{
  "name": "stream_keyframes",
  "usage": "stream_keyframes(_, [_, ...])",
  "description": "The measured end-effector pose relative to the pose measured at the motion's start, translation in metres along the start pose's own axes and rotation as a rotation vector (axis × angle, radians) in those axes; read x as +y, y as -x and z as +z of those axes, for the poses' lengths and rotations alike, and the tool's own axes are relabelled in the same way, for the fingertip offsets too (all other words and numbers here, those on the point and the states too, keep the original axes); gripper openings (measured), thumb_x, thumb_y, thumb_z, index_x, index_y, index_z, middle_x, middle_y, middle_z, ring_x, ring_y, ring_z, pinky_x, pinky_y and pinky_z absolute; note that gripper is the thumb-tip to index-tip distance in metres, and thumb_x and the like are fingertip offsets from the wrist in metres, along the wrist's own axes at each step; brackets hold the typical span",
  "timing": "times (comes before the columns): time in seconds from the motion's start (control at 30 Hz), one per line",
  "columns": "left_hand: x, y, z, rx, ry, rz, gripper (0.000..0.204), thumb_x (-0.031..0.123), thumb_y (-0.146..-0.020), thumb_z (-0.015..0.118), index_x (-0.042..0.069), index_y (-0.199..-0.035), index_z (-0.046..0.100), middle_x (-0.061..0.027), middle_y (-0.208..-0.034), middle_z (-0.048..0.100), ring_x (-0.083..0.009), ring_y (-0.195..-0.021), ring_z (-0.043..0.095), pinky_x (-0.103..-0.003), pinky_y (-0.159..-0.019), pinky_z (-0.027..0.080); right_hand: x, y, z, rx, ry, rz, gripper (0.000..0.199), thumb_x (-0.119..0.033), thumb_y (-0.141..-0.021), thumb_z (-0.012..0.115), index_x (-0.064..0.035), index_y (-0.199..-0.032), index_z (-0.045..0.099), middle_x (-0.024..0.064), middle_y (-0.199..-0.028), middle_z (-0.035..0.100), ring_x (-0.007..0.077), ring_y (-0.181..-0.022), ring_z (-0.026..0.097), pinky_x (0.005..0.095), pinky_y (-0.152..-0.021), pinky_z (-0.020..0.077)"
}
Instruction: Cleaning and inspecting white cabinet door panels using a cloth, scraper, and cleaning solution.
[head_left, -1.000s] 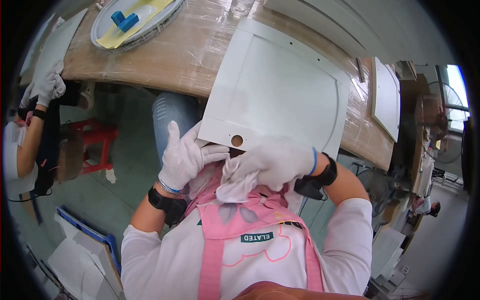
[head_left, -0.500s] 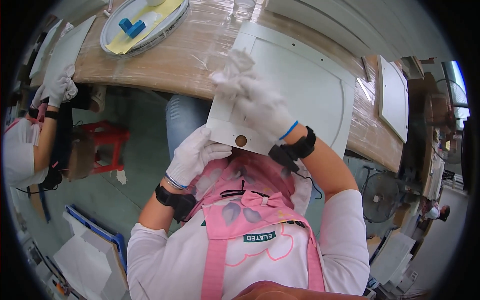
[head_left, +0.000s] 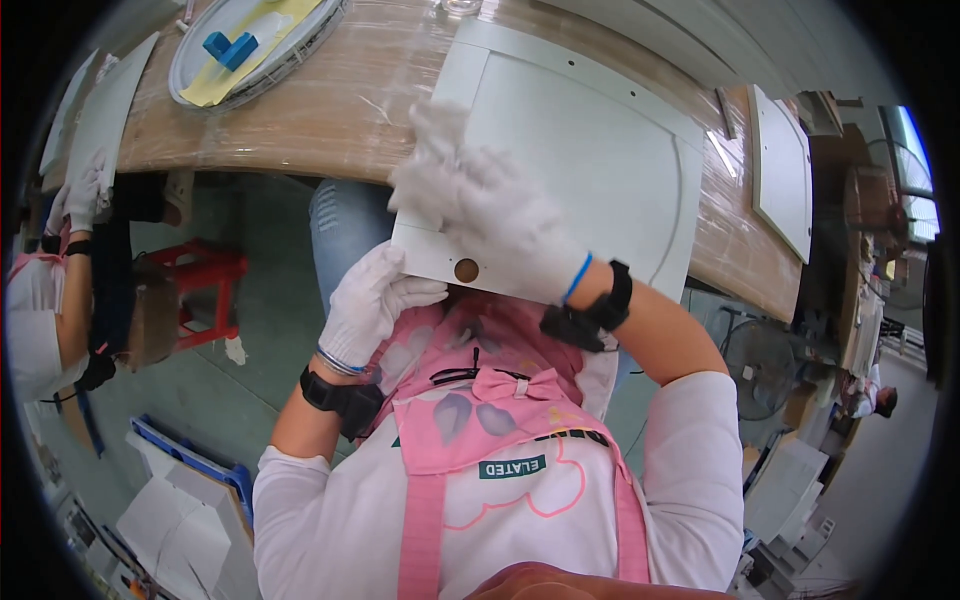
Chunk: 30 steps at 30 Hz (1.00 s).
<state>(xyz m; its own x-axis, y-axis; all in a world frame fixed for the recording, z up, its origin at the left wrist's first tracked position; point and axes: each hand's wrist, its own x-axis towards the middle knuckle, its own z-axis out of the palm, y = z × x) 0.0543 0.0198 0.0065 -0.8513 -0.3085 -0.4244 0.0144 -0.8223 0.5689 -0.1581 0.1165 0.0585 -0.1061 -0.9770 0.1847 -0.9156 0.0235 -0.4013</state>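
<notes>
A white cabinet door panel (head_left: 590, 150) with a round hole near its lower corner leans from the wooden table toward my lap. My left hand (head_left: 368, 300), in a white glove, grips the panel's lower left corner from below. My right hand (head_left: 490, 215), also gloved, lies on the panel's left side and presses a white cloth (head_left: 432, 135) against its surface. Black bands sit on both wrists. I wear a pink apron.
The plastic-wrapped wooden table (head_left: 330, 100) carries a round grey tray (head_left: 300, 45) with yellow sheet and blue blocks, and another white panel (head_left: 780, 170) at right. A gloved co-worker (head_left: 60, 240) sits at left beside a red stool (head_left: 205, 285). White panels (head_left: 180, 520) are stacked on the floor.
My right hand with the cloth has slid up the panel from its lower edge near the hole to its left side. My left hand keeps its grip at the lower corner.
</notes>
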Motion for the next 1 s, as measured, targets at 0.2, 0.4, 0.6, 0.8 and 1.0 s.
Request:
stream_keyframes(0.2, [-0.002, -0.003, 0.003, -0.011, 0.037, 0.009, 0.038, 0.024, -0.105, 0.045, -0.006, -0.128, 0.052, -0.0230, -0.116, 0.066, -0.0332, -0.100, 0.070, -0.045, -0.089, 0.058, 0.025, 0.110, -0.063, -0.153, -0.094, 0.067, 0.026, -0.009, -0.075, 0.065, -0.0082, -0.100, 0.068, 0.0137, -0.109, 0.066, 0.0360, -0.101, 0.063, 0.0422, -0.083, 0.0526])
stream_keyframes(0.4, [-0.003, -0.002, -0.001, 0.054, 0.063, 0.043, 0.035, 0.024, -0.104, 0.048, -0.004, -0.126, 0.053, -0.0217, -0.113, 0.066, -0.0339, -0.095, 0.071, -0.046, -0.086, 0.059, 0.035, 0.134, -0.151, -0.224, -0.078, 0.805, 0.029, 0.003, -0.080, 0.053, -0.0028, -0.106, 0.065, 0.0118, -0.080, 0.065, 0.0252, -0.068, 0.064, 0.0367, -0.059, 0.0498])
stream_keyframes(0.6, [-0.007, 0.007, -0.005, 0.013, 0.150, 0.024, 0.035, 0.023, -0.103, 0.049, -0.003, -0.126, 0.055, -0.0247, -0.119, 0.064, -0.0374, -0.103, 0.065, -0.049, -0.093, 0.054, -0.019, 0.052, -0.098, -0.052, -0.629, 0.652, 0.049, 0.009, -0.080, 0.045, -0.0021, -0.126, 0.060, 0.0112, -0.111, 0.061, 0.0133, -0.065, 0.063, 0.0255, -0.051, 0.0487])
stream_keyframes(0.8, [-0.024, 0.003, -0.012, 0.015, 0.167, 0.051, 0.041, 0.031, -0.105, 0.043, 0.002, -0.132, 0.051, -0.0179, -0.126, 0.060, -0.0352, -0.111, 0.063, -0.052, -0.094, 0.052, -0.067, -0.010, -0.008, -0.041, 0.064, -0.154, 0.060, -0.017, -0.075, 0.072, -0.0061, -0.131, 0.057, 0.0199, -0.126, 0.055, 0.0358, -0.106, 0.059, 0.0448, -0.092, 0.0479])
stream_keyframes(1.0, [-0.024, -0.004, -0.016, 0.026, 0.271, 0.084, 0.043, 0.037, -0.105, 0.040, 0.011, -0.139, 0.047, -0.0123, -0.135, 0.056, -0.0308, -0.117, 0.060, -0.053, -0.096, 0.051, -0.067, 0.006, 0.020, -0.077, 0.202, -0.196, 0.077, -0.026, -0.070, 0.078, -0.0019, -0.137, 0.049, 0.0249, -0.130, 0.051, 0.0426, -0.113, 0.051, 0.0481, -0.096, 0.0450])
